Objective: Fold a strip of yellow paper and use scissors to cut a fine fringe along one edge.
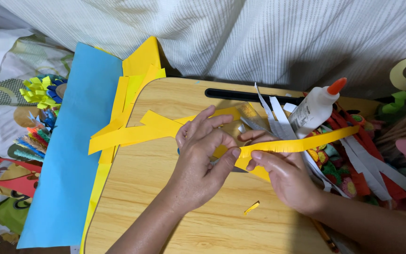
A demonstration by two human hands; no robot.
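1. Yellow paper is what we hold: a long fringed strip (297,143) pinched at its near end between our left hand (203,157) and our right hand (278,171), with the rest trailing away to the right over the scrap pile.
2. Both hands are closed narrowly on it, left thumb and forefinger meeting right fingertips at the same spot.
3. We judge the strip very light, limp and easy to tear along its cut fringe; the uncut edge near the end looks the safest place to grip.
4. Just beyond our right hand stands a white glue bottle (313,109) with an orange cap, tilted, close to the strip's path.
5. Loose yellow strips (132,134) lie left of our left hand, partly over a blue sheet (66,155).
6. A small yellow scrap (251,207) lies on the wooden board (165,207) near our wrists.
7. Red, white and green paper strips (367,174) crowd the right side, under the trailing end.
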